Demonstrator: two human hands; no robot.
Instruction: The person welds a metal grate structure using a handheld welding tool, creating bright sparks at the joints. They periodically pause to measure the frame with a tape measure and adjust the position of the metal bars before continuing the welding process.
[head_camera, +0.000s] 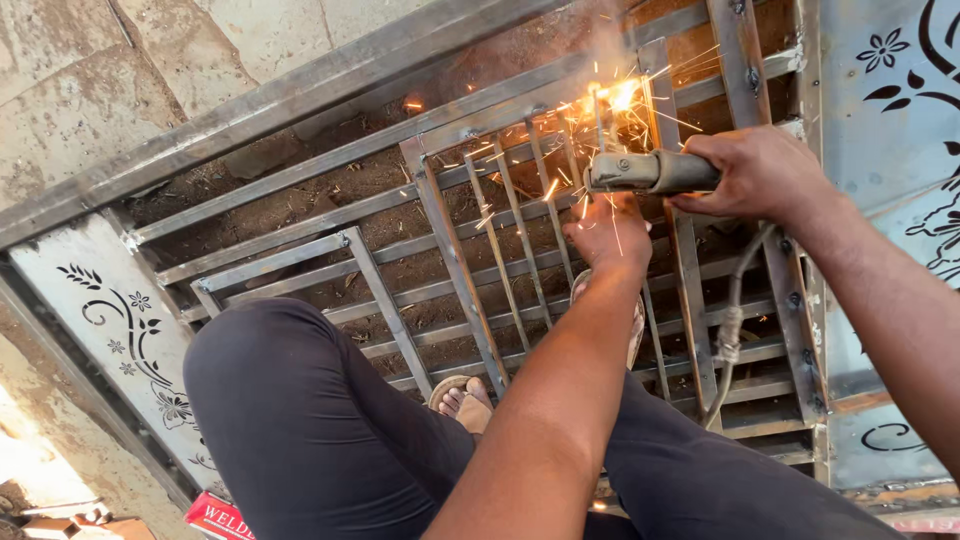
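Note:
I squat over a steel gate frame (455, 255) of welded bars lying flat over bare earth. My right hand (760, 175) grips the grey body of an angle grinder (650, 172). The grinder's head meets a bar at the far side, and orange sparks (615, 98) spray from there. My left hand (605, 235) reaches up under the grinder's head with its fingers curled at the tool's underside. The disc itself is hidden by the glare.
The grinder's cable (735, 300) hangs down through the bars. Metal sheet panels with floral cut-outs flank the frame at left (120, 320) and right (900, 90). My dark-trousered knee (300, 420) and sandalled foot (465, 400) rest on the bars. A red box (215, 515) lies at bottom left.

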